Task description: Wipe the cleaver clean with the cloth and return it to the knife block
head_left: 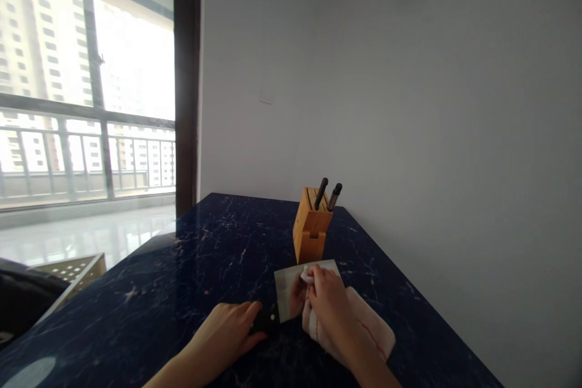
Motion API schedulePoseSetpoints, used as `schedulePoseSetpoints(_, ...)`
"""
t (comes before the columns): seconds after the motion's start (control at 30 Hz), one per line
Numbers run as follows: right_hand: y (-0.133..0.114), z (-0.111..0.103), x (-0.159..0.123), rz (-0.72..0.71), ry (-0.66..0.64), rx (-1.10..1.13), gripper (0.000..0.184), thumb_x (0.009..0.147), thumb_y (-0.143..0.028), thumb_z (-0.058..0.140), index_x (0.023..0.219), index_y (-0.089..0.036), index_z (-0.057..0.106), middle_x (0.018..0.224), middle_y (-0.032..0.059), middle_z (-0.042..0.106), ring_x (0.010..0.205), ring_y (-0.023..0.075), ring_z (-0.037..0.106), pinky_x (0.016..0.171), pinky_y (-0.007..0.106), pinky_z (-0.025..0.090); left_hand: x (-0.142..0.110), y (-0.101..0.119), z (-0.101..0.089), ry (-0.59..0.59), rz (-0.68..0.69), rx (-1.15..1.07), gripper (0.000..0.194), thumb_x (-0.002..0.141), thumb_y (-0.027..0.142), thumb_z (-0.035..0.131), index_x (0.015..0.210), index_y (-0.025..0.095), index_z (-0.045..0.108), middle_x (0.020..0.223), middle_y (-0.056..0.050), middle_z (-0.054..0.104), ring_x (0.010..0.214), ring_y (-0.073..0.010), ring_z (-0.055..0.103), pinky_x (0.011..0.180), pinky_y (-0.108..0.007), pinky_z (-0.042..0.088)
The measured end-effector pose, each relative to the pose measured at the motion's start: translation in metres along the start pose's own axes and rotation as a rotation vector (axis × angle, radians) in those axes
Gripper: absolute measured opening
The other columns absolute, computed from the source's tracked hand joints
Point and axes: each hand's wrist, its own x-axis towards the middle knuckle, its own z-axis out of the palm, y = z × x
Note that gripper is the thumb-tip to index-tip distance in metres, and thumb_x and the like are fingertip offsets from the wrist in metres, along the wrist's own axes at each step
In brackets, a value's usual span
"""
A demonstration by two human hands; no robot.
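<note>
A cleaver lies on the dark marble table, its wide shiny blade pointing toward the wall. My left hand is closed round its black handle. My right hand presses a white cloth with a red stripe against the blade, fingers bunched on the cloth. Just behind the blade stands a wooden knife block with two black-handled knives in its slots.
A grey wall runs along the table's right edge. To the left are a dark pillar and a large window with a railing. A perforated wooden box and a dark object sit beyond the table's left edge.
</note>
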Motion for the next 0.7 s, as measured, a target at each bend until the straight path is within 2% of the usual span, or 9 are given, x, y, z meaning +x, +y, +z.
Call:
schedulePoseSetpoints(0.07, -0.006, 0.000, -0.004, -0.025, -0.012, -0.019, 0.023, 0.075, -0.009, 0.041, 0.088, -0.022, 0.055, 0.085, 0.0028, 0.060, 0.087, 0.0182, 0.051, 0.081, 0.030, 0.036, -0.001, 0.000, -0.001, 0.006, -0.004, -0.005, 0.027, 0.084, 0.040, 0.045, 0.102, 0.020, 0.053, 0.090, -0.004, 0.067, 0.080, -0.0234, 0.065, 0.066, -0.030, 0.048)
schedulePoseSetpoints(0.27, -0.037, -0.006, -0.020, -0.255, -0.130, -0.054, 0.026, 0.073, -0.009, 0.046, 0.095, -0.019, 0.054, 0.091, 0.0056, 0.058, 0.091, 0.0194, 0.049, 0.083, 0.030, 0.033, -0.002, -0.001, -0.002, 0.006, -0.028, -0.023, 0.025, 0.084, 0.038, 0.046, 0.101, 0.021, 0.053, 0.090, -0.003, 0.068, 0.079, -0.0234, 0.065, 0.066, -0.030, 0.049)
schedulePoseSetpoints(0.33, -0.033, -0.005, -0.018, -0.218, -0.123, -0.068, 0.024, 0.073, -0.008, 0.045, 0.093, -0.020, 0.054, 0.088, 0.0050, 0.059, 0.090, 0.0195, 0.050, 0.083, 0.031, 0.032, -0.001, -0.001, -0.002, 0.005, -0.029, -0.020, 0.026, 0.084, 0.038, 0.045, 0.102, 0.021, 0.053, 0.091, -0.004, 0.068, 0.080, -0.0235, 0.065, 0.066, -0.031, 0.049)
schedulePoseSetpoints(0.47, -0.012, -0.001, -0.009, -0.038, -0.094, -0.102, 0.024, 0.072, -0.006, 0.043, 0.087, -0.020, 0.054, 0.084, 0.0038, 0.060, 0.087, 0.0191, 0.051, 0.079, 0.030, 0.031, 0.000, -0.002, -0.003, 0.008, -0.032, -0.016, 0.028, 0.085, 0.040, 0.044, 0.103, 0.020, 0.053, 0.092, -0.005, 0.068, 0.081, -0.0238, 0.065, 0.067, -0.031, 0.049)
schedulePoseSetpoints(0.53, -0.008, -0.004, -0.009, -0.018, -0.113, -0.122, 0.025, 0.072, -0.005, 0.042, 0.088, -0.020, 0.054, 0.084, 0.0039, 0.060, 0.086, 0.0183, 0.051, 0.079, 0.029, 0.030, 0.000, -0.002, -0.003, 0.006, -0.036, -0.021, 0.028, 0.084, 0.041, 0.044, 0.102, 0.021, 0.054, 0.091, -0.004, 0.068, 0.080, -0.0237, 0.065, 0.067, -0.031, 0.049)
schedulePoseSetpoints(0.7, -0.033, -0.019, -0.018, -0.253, -0.226, -0.101, 0.022, 0.075, -0.009, 0.042, 0.089, -0.021, 0.055, 0.088, 0.0028, 0.061, 0.089, 0.0173, 0.050, 0.083, 0.030, 0.028, -0.002, -0.003, -0.002, 0.006, -0.070, -0.037, 0.026, 0.083, 0.040, 0.046, 0.100, 0.022, 0.054, 0.088, -0.003, 0.069, 0.079, -0.0231, 0.066, 0.066, -0.029, 0.048)
